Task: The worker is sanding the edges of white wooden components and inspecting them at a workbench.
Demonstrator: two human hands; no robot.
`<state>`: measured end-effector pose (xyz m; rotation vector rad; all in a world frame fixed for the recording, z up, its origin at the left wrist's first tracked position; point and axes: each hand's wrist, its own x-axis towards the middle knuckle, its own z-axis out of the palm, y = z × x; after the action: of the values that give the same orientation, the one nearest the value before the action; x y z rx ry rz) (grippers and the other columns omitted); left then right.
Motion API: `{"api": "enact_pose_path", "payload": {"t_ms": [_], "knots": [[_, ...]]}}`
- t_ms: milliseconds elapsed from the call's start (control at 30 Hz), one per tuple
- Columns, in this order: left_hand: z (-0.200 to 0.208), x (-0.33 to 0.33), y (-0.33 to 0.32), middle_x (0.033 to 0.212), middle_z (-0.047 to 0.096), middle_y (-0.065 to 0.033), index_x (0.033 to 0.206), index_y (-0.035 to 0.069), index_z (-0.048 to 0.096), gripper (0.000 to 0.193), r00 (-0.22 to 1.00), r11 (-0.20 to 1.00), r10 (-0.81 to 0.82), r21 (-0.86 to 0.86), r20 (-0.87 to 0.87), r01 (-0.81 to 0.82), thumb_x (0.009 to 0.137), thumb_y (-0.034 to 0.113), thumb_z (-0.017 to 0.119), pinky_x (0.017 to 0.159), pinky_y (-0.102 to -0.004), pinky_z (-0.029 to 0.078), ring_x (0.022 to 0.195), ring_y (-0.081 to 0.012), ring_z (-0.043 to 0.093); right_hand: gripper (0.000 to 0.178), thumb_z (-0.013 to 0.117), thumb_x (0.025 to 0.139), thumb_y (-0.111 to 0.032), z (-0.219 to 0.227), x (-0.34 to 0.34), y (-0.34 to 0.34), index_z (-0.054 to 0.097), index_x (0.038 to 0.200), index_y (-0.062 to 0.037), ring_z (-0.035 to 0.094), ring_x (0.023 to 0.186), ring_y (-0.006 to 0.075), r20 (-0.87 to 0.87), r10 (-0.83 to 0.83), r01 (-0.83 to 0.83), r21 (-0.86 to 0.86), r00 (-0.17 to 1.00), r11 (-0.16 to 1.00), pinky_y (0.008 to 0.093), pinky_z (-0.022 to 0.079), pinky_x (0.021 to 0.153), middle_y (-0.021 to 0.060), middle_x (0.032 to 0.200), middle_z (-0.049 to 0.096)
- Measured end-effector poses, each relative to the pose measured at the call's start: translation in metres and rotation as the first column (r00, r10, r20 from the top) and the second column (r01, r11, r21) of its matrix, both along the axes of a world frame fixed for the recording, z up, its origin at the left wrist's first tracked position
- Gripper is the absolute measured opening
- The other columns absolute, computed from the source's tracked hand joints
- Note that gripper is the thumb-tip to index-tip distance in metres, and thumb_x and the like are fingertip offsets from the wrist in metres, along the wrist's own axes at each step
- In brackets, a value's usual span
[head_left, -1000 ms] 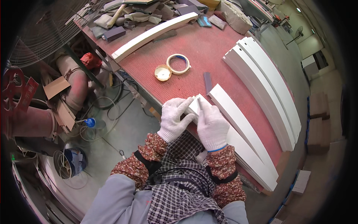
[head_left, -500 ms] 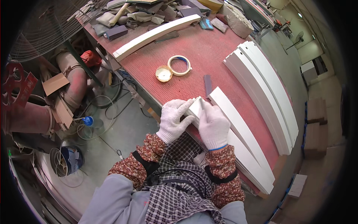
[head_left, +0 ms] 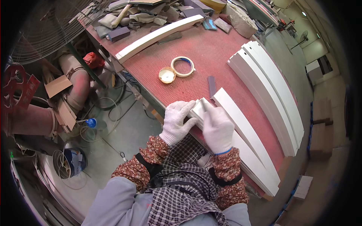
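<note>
The white strip (head_left: 247, 156) ran lengthwise from near right to far left. The left hand (head_left: 177, 122), thumb spread, touched its end; the curled right hand's (head_left: 218, 130) grip I could not tell.

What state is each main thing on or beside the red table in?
Strip stack: white, layered
Left hand: gloved, thumb spread, touching the stack
Right hand: gloved, at the stack; grip unclear
Strips farther right: bunched together
Far curved strip: lying apart
Tape roll: lying flat
Small pot: open side up
Purple block: lying down
Bucket: upright, open
</note>
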<state>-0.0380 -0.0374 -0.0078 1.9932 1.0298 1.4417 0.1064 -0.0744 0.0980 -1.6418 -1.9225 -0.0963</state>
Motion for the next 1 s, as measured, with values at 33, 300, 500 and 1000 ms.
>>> {"api": "enact_pose_path", "payload": {"t_ms": [33, 300, 500, 1000], "knots": [[0.003, 0.000, 0.000, 0.121, 0.069, -0.0159, 0.135, 0.004, 0.065, 0.060, 1.000, 1.000, 0.003, -0.017, -0.009, -0.003, 0.079, 0.017, 0.083, 0.106, -0.0477, 0.045, 0.116, -0.0349, 0.063, 0.032, 0.067, 0.092, -0.011, -0.001, 0.007, 0.004, 0.070, 0.124, -0.0124, 0.069, 0.071, 0.0274, 0.067, -0.118, 0.118, 0.004, 0.991, 0.993, 0.0378, 0.056, 0.061, 0.0097, 0.083, 0.065], [0.003, 0.010, 0.008, 0.123, 0.069, -0.0173, 0.136, 0.004, 0.064, 0.062, 0.998, 0.997, -0.063, -0.036, 0.019, 0.063, 0.078, 0.013, 0.084, 0.108, -0.0484, 0.044, 0.119, -0.0362, 0.061, 0.026, 0.065, 0.093, -0.017, 0.003, -0.008, -0.004, 0.067, 0.119, -0.0114, 0.068, 0.068, 0.0278, 0.156, -0.103, 0.110, -0.039, 0.982, 0.993, 0.0394, 0.056, 0.061, 0.0092, 0.083, 0.062], [-0.042, 0.058, 0.014, 0.125, 0.066, -0.0134, 0.138, -0.001, 0.061, 0.049, 0.968, 0.937, -0.110, -0.302, 0.227, 0.178, 0.093, 0.017, 0.071, 0.105, -0.0408, 0.046, 0.115, -0.0271, 0.061, 0.017, 0.059, 0.092, -0.016, -0.011, 0.030, -0.005, 0.063, 0.106, -0.0072, 0.071, 0.080, 0.0294, -0.039, -0.042, 0.035, -0.152, 0.998, 0.988, 0.0403, 0.057, 0.067, 0.0111, 0.090, 0.066], [0.016, 0.112, -0.031, 0.156, 0.047, -0.0208, 0.156, -0.003, 0.041, 0.055, 0.995, 0.945, -0.099, -0.316, -0.016, 0.089, 0.106, 0.017, 0.057, 0.122, -0.0431, 0.032, 0.144, -0.0307, 0.045, 0.041, 0.055, 0.093, -0.014, -0.014, 0.364, -0.313, 0.067, 0.132, -0.0158, 0.069, 0.095, 0.0299, 0.236, -0.896, 0.926, -0.059, 0.377, 0.374, 0.0452, 0.057, 0.081, 0.0066, 0.106, 0.072]]}}
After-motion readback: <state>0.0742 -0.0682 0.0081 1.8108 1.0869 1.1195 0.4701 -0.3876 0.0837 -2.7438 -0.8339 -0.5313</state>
